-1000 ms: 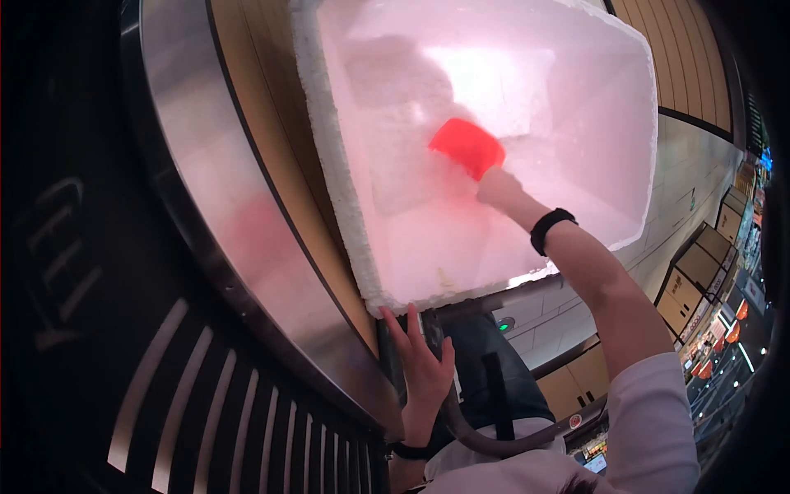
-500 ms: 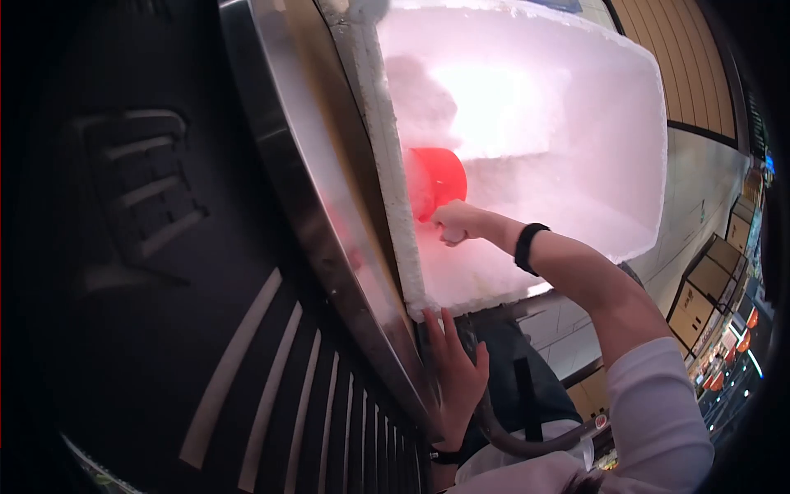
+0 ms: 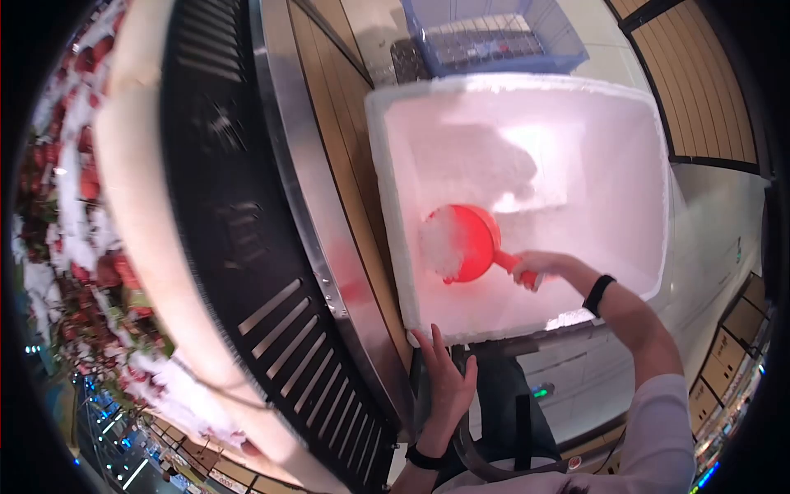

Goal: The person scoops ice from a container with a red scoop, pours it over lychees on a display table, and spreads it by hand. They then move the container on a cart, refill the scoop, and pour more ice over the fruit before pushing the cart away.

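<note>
My right hand is closed round the handle of a red scoop inside a large white foam box. White, misty ice-like stuff fills part of the scoop's bowl. At the box's near left corner is my left hand, its fingers spread and their tips by the rim; it holds nothing. Both wrists carry dark bands.
A black slotted panel and a metal edge run along the box's left. Farther left, red produce lies among white ice. Behind the box stands a blue crate; a dark curved bar is near my body.
The red scoop has come away from the box's left wall towards the middle, its bowl now showing white contents. The view has shifted, bringing in the blue crate and produce.
</note>
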